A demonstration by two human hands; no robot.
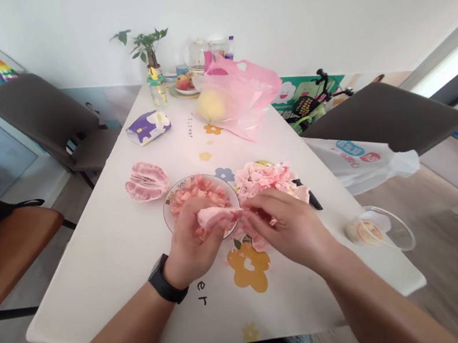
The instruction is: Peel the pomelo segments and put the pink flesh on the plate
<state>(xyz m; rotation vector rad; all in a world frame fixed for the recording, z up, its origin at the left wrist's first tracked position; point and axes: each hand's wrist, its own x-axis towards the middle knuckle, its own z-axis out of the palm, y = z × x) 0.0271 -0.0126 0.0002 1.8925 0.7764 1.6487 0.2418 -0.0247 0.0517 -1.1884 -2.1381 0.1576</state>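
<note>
Hands (192, 243) (286, 221) pinching pink fruit segment (215, 217) over plate (168, 217); open room toward table's left edge (78, 249).

Fruit pieces (196, 186) on plate (166, 210), peelings (263, 177) right, peeled fruit (147, 181) left

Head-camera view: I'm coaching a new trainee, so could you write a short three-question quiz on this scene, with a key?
1. Multiple choice: What does the person's left hand hold? A) a round red apple; B) a long, pale pink fruit piece; C) a purple-and-white paper packet.
2. Short answer: Which wrist wears the broad black wristband?
3. Fill in the blank: In the picture, the loose heap of pale pink peelings lies to the ____ of the round white plate with a thin dark rim.

Key: 1. B; 2. the left; 3. right.
</note>
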